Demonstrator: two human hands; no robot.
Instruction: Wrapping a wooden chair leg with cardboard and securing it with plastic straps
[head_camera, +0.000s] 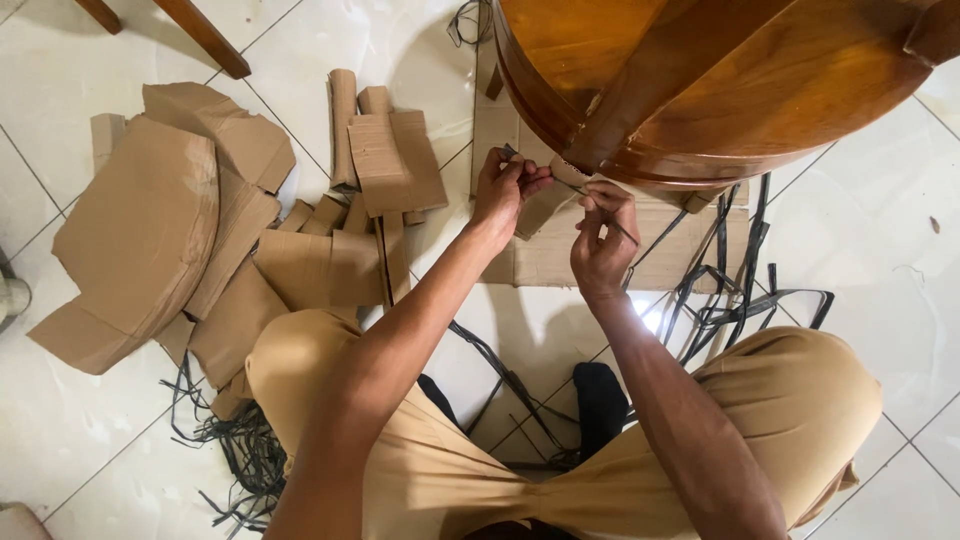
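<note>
My left hand (505, 188) pinches one end of a thin black plastic strap (560, 182) close to the lower edge of a round polished wooden piece of furniture (700, 80). My right hand (600, 232) pinches the same strap a little to the right, holding it taut between both hands. Under the hands lies a flat sheet of brown cardboard (680, 250) on the white tiled floor. My legs in tan trousers (800, 400) are spread to either side.
A heap of torn brown cardboard pieces (190, 230) covers the floor at the left. Loose black straps (740, 290) lie at the right, more tangled straps (240, 450) at the lower left. Wooden legs (205, 35) stand at the top left.
</note>
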